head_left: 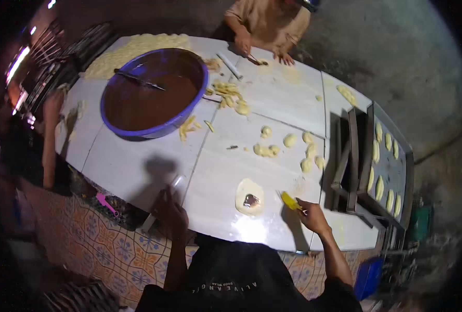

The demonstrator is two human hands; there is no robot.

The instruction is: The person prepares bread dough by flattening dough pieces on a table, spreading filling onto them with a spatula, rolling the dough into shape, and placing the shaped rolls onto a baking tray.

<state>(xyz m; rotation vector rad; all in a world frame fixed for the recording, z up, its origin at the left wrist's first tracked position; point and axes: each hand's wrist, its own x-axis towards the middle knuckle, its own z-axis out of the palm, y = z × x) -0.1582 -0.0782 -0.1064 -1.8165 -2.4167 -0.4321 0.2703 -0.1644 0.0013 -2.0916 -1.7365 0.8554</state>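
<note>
A flattened oval of dough (243, 189) lies on the white tabletop in front of me, with a dab of dark brown filling (251, 200) on it. To its right, my right hand (312, 216) is closed on a small yellow spreading tool (290, 201), whose exact kind is unclear. The tool's tip points toward the dough and stays apart from it. My left hand (170, 212) grips a pale, smooth rolling pin (178, 182) at the table's near edge. Beyond the flattened dough sit several small dough balls (289, 140).
A purple basin (199, 99) of brown filling, a dark utensil (140, 79) across its rim, stands left of dough strips (228, 91). Baking trays (408, 177), the top one holding shaped dough pieces (379, 187), stack at right. Across the table, a person's hand (244, 44) holds a tool near another rod (229, 65).
</note>
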